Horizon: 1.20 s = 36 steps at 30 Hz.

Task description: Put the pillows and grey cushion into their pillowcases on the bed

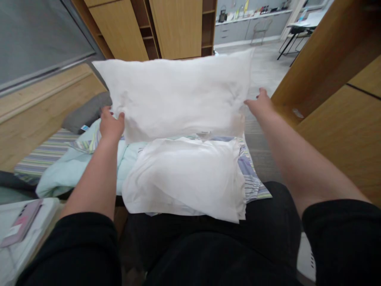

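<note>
A plump white pillow (181,91) stands tilted up in front of me, its lower edge near the bedding. At its left edge is my left hand (111,125), thumb overlapping the fabric and fingers apart beyond the edge. My right hand (261,106) is open at the opposite side; the thumb tip meets or nearly meets the pillow's edge, and the other fingers point away. Closer to me, a crumpled white cloth (184,178), perhaps a pillowcase, lies over patterned bedding (251,178) and partly over my lap.
A pale mint quilt (68,171), a striped cushion (44,153) and a grey pillow (86,113) lie at left. On a white surface (44,222) rests a pink phone-like item (22,222). Wooden cabinets (178,28) stand ahead, with a wooden unit (342,131) close on the right.
</note>
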Each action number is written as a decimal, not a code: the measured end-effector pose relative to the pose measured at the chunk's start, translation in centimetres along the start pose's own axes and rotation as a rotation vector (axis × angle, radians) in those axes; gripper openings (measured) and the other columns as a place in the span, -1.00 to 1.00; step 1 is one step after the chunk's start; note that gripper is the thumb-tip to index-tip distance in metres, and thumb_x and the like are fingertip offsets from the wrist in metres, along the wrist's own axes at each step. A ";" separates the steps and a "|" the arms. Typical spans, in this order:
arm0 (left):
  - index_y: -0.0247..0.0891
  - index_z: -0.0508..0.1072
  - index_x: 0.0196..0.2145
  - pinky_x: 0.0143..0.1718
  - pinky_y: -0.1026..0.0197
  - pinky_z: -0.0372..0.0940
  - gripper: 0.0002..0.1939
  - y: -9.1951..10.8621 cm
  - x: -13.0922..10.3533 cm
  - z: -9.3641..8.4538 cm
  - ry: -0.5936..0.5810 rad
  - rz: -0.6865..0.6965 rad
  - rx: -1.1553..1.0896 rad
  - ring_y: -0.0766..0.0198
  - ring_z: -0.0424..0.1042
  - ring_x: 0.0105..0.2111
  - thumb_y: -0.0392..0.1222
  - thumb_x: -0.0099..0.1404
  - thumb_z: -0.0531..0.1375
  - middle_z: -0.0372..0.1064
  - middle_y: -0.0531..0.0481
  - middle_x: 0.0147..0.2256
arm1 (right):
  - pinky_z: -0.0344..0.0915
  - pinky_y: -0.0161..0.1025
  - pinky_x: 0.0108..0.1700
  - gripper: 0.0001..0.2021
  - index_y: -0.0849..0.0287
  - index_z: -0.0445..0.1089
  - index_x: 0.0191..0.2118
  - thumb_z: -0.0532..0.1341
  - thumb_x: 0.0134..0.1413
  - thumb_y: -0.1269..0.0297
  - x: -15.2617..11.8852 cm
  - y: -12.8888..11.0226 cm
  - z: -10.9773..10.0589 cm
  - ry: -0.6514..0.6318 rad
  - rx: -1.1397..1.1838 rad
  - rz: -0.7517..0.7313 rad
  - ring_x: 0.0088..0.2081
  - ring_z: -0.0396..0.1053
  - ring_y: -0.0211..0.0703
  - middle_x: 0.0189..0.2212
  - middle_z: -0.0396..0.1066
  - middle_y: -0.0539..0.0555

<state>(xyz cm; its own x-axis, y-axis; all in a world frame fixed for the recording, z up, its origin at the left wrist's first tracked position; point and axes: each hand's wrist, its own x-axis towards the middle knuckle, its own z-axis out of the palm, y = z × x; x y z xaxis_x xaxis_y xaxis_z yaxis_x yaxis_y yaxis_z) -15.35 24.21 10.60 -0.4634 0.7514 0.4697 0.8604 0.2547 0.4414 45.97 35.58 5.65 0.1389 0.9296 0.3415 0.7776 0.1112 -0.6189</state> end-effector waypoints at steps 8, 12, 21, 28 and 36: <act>-0.43 0.57 0.13 0.38 -0.29 0.27 -0.60 -4.2 -31.6 11.2 -0.526 0.180 0.120 -0.24 0.39 0.34 -0.19 0.41 0.27 0.44 -0.44 0.28 | -0.01 0.31 0.53 -0.47 0.17 0.35 0.41 0.16 0.43 0.14 -28.3 7.8 16.3 -0.366 -0.312 -0.120 0.52 0.10 0.25 0.49 0.21 0.25; -0.24 0.55 0.22 0.48 -0.25 0.14 -0.60 -9.6 -42.5 9.9 -0.602 0.357 0.113 -0.12 0.24 0.45 -0.14 0.52 0.15 0.36 -0.23 0.38 | -0.07 0.18 0.57 -0.40 0.15 0.22 0.51 -0.05 0.53 0.03 -30.8 12.1 18.3 -0.380 -0.496 -0.173 0.57 -0.04 0.12 0.56 0.07 0.17; -0.28 0.42 0.37 0.50 -0.02 0.16 -0.46 -10.8 -41.9 9.5 -0.793 0.247 0.060 0.04 0.29 0.43 -0.03 0.55 0.13 0.28 -0.22 0.44 | -0.10 0.29 0.56 -0.28 0.17 0.06 0.59 -0.18 0.52 -0.09 -26.4 14.2 19.5 -0.411 -0.546 -0.011 0.59 -0.13 0.15 0.60 -0.05 0.08; -0.36 0.17 0.54 0.37 -0.16 0.31 -0.08 -5.4 -39.1 9.4 -1.093 0.300 0.324 -0.27 0.27 0.43 0.15 0.41 0.30 -0.05 -0.46 0.54 | -0.08 0.30 0.54 -0.27 0.11 0.02 0.62 -0.19 0.52 -0.10 -26.4 15.1 18.5 -0.478 -0.548 0.009 0.59 -0.14 0.20 0.61 -0.09 0.09; -0.03 0.70 -0.05 -0.04 0.23 0.47 -0.68 -5.6 -25.0 10.8 -1.106 0.367 0.166 0.12 0.66 -0.11 0.11 0.32 0.38 0.69 0.02 -0.13 | 0.09 0.33 0.48 -0.33 0.19 0.13 0.58 -0.16 0.49 0.12 -26.3 14.8 17.7 -0.479 -0.585 -0.048 0.54 0.03 0.30 0.58 0.01 0.13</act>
<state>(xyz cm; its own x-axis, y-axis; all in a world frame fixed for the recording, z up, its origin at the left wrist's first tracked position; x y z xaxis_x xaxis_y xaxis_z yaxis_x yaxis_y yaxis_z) -6.34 10.57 -11.85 0.1835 0.8946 -0.4074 0.9590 -0.0719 0.2740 43.03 18.97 -25.02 -0.0808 0.9944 -0.0685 0.9932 0.0746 -0.0896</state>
